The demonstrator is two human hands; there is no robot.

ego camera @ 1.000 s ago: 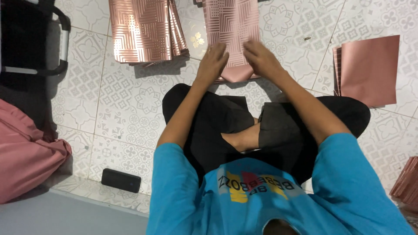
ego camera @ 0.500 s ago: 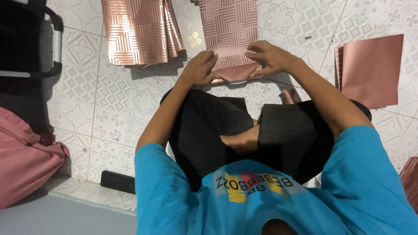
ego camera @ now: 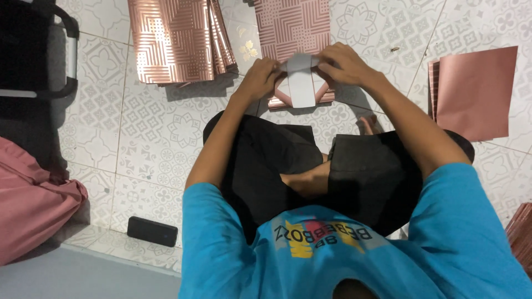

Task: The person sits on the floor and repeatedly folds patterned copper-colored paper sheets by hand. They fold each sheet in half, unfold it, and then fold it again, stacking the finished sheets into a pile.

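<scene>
I sit cross-legged on a patterned tile floor. A rose-gold patterned paper bag lies flat on the floor in front of me. Its near end is folded open, showing a white inner flap with pink diagonal folds at either side. My left hand presses the left side of this folded end. My right hand presses the right side, fingers on the flap's top edge. Both hands hold the paper's folds down.
A stack of rose-gold patterned sheets lies to the far left. Plain pink sheets lie at the right, more at the lower right edge. A black phone, a pink cloth bundle and a dark case sit left.
The bag's near end has been folded open, so the white flap now shows. My hands have moved apart to its two sides.
</scene>
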